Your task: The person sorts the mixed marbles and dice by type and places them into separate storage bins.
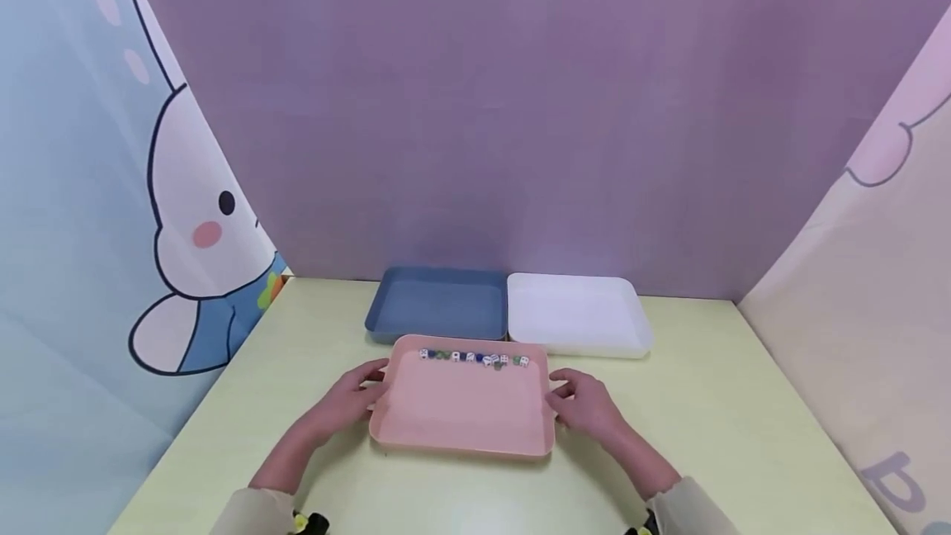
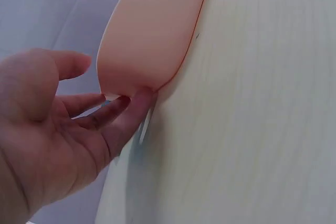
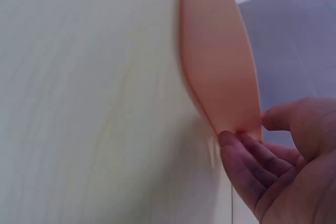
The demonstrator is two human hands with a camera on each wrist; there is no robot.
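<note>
A pink rectangular tray (image 1: 461,413) lies between both hands in the head view. Small white, blue and green dice (image 1: 470,357) form an uneven row along its far inner wall. My left hand (image 1: 346,404) holds the tray's left end; in the left wrist view its fingertips (image 2: 140,98) press against the tray's outer side, with the thumb apart from the rim. At the opposite end, my right hand (image 1: 587,409) grips the tray, its thumb at the rim and its fingertips (image 3: 228,139) against the outer wall in the right wrist view.
Behind the pink tray, a blue tray (image 1: 446,304) and a white tray (image 1: 575,312) stand side by side on the pale table (image 1: 706,403). The pink tray overlaps the blue one's front edge in the head view. A purple backdrop (image 1: 505,106) rises behind them, with printed cloths at both sides.
</note>
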